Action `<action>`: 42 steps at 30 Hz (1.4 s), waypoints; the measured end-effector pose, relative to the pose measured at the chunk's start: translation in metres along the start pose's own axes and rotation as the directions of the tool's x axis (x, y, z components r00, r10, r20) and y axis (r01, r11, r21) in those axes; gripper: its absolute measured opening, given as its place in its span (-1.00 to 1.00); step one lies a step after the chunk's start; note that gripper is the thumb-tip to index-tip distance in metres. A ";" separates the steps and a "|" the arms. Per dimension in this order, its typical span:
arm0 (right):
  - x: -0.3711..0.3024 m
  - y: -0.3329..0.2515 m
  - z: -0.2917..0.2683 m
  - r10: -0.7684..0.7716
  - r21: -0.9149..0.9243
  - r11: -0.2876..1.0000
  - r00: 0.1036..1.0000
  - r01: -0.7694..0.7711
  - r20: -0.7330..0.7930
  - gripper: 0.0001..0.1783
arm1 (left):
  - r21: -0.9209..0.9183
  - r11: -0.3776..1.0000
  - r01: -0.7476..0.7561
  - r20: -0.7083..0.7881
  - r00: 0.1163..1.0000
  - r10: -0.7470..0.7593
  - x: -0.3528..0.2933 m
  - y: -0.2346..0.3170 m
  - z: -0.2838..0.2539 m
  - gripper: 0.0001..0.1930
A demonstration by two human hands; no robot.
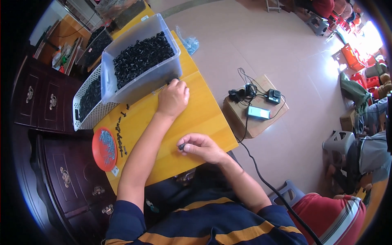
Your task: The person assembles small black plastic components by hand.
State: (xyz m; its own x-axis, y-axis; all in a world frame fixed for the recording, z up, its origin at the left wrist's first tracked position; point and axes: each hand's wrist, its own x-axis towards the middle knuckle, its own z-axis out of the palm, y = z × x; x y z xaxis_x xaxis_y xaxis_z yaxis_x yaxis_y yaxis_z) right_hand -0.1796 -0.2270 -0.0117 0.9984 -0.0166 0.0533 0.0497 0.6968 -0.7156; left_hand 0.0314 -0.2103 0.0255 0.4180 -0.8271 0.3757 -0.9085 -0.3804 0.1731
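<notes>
My right hand [202, 148] is over the near edge of the yellow table [196, 118], pinching a small black plastic part [182, 147] between thumb and fingers. My left hand [174, 97] reaches farther out, beside the lower front corner of a clear plastic bin [134, 86] heaped with small black parts [143, 57]. Its fingers curl closed, with something dark at the fingertips; the hand hides most of it. Left of my left forearm, a row of small black pieces [119, 132] lies on the table. An orange-red plate [97, 152] there holds many thin metal pins [107, 143].
A white perforated basket [76, 110] of black parts stands left of the bin. Dark wooden drawers [61, 171] line the left side. Right of the table, a cardboard box [245, 127] bears cables and small devices; a black cable [259, 169] runs toward me. Other people sit at far right.
</notes>
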 end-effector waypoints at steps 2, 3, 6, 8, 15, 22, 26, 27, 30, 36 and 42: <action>-0.001 0.000 0.001 -0.008 0.000 1.000 1.000 0.008 -0.011 -0.77 | -0.083 0.996 0.008 -0.040 0.999 -0.011 -0.012 0.005 -0.015 -0.91; -0.001 -0.001 0.001 -0.010 0.006 1.000 1.000 0.010 -0.016 -0.77 | -0.196 0.981 0.011 -0.081 0.996 -0.027 -0.021 0.006 -0.024 -0.92; 0.000 0.000 0.003 -0.023 0.015 1.000 1.000 0.023 -0.007 -0.78 | -0.508 0.843 0.177 -0.031 0.974 -0.223 -0.062 0.019 -0.062 -0.93; 0.000 0.002 0.002 -0.033 0.010 0.999 0.999 0.033 -0.009 -0.78 | -0.732 0.605 0.313 0.081 0.922 -0.379 -0.101 0.007 -0.066 -0.96; 0.002 0.012 -0.003 -0.069 0.017 0.997 0.998 0.069 -0.010 -0.78 | -0.841 0.288 0.459 0.229 0.783 -0.578 -0.192 0.024 -0.094 -0.89; 0.000 0.015 0.010 -0.142 -0.056 0.989 0.986 0.137 -0.086 -0.77 | -0.858 0.176 0.483 0.325 0.775 -0.541 -0.231 0.022 -0.107 -0.87; 0.007 0.025 0.029 -0.162 -0.050 0.986 0.982 0.158 -0.095 -0.78 | -0.877 0.180 0.447 0.288 0.786 -0.548 -0.235 0.018 -0.121 -0.90; 0.011 0.030 0.033 -0.162 -0.021 0.987 0.984 0.161 -0.079 -0.79 | -0.865 0.199 0.461 0.295 0.788 -0.541 -0.238 0.012 -0.122 -0.91; 0.018 0.044 0.037 -0.126 0.054 0.990 0.992 0.127 -0.019 -0.80 | -0.855 0.206 0.476 0.275 0.752 -0.598 -0.246 0.003 -0.124 -0.90; 0.011 0.044 0.028 -0.121 -0.110 0.988 0.987 0.109 -0.108 -0.81 | -0.869 0.074 0.490 0.378 0.751 -0.541 -0.221 0.016 -0.128 -0.90; 0.014 0.042 0.036 -0.096 -0.140 0.986 0.993 0.086 -0.063 -0.83 | -0.888 0.030 0.459 0.380 0.768 -0.515 -0.207 0.021 -0.128 -0.89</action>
State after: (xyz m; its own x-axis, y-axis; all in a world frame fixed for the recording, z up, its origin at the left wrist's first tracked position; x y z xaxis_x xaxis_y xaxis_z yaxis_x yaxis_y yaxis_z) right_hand -0.1649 -0.1724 -0.0158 0.9887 -0.1279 0.0778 0.1386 0.5857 -0.7986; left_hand -0.0737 0.0060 0.0675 0.7886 -0.5971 -0.1468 0.1653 -0.0242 0.9860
